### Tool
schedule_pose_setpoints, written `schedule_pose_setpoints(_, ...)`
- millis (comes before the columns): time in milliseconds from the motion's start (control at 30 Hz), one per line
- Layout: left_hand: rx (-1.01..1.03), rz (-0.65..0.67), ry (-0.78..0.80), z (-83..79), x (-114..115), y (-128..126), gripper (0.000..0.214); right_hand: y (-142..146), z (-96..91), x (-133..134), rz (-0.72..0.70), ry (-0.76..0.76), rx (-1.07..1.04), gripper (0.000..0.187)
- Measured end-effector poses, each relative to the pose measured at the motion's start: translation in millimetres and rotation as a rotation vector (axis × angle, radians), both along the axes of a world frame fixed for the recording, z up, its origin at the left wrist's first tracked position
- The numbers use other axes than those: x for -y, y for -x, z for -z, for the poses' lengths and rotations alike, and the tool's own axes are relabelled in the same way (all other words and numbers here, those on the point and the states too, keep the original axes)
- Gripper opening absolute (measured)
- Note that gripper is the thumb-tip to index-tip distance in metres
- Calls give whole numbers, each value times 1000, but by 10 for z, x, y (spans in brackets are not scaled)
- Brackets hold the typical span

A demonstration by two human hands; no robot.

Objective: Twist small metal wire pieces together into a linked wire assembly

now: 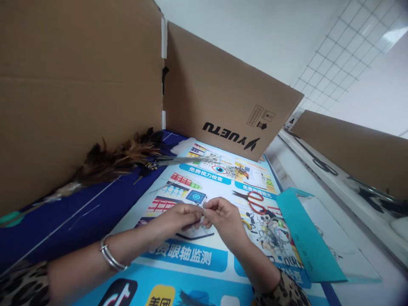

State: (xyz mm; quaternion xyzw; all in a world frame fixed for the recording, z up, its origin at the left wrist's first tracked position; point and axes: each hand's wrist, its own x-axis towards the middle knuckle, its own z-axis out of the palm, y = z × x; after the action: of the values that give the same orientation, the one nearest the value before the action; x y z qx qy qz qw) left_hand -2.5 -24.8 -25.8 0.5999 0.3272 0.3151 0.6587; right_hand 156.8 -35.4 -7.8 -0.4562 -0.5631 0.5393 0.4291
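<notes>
My left hand [183, 219] and my right hand [223, 216] meet over the middle of a printed poster [191, 256]. Both are closed, thumbs and fingertips pinched together. Something small and pale seems to be between the fingertips, but it is too small and too covered to name. To the right of my right hand lie scissors [256, 202] with orange-red handles and dark blades. Below them is a tangled heap of clear strips and small black and coloured pieces [270, 231].
Cardboard panels [223, 85] wall the left and back. Brown feathers [121, 157] lie on the blue cloth [95, 216] at left. Thin metal wires [188, 160] rest at the poster's far end. A teal folder [307, 238] stands at right. Black-handled scissors [323, 166] lie on the white ledge.
</notes>
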Motion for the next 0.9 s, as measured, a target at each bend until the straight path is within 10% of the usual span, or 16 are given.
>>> schedule_pose_setpoints(333,202,-355,268,144,114,-57,37,130,275,106,191,-92,-41,8)
schedule_pose_setpoints(900,139,-452,182,240,-48,-42,35,232,503,143,-129,150,215,7)
